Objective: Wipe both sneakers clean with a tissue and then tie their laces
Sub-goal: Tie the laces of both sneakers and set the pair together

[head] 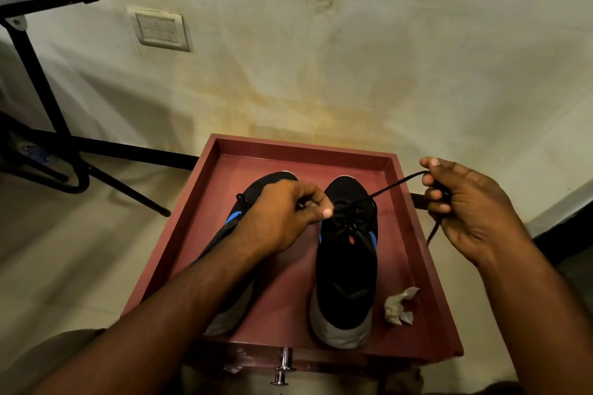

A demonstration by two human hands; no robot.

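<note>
**Sneakers stand toes-away while the right shoe's lace is drawn tight**

Sneakers sit side by side in the red tray (417,234), heels at its near edge, long axes running toward the far wall. A crumpled tissue (399,305) lies beside the right sneaker (345,269), near the tray's right rim. The left sneaker (234,308) is half hidden under the forearm. Soft, limp lace (394,184) likely slips; pinch it near the eyelets. Left hand (282,218) pinches the knot; right hand (471,205) is closed on the taut strand.

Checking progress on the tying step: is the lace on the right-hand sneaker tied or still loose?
Still loose. The right hand pulls one lace end out taut from the right sneaker; the left hand pinches at the eyelets. No bow shows.
</note>
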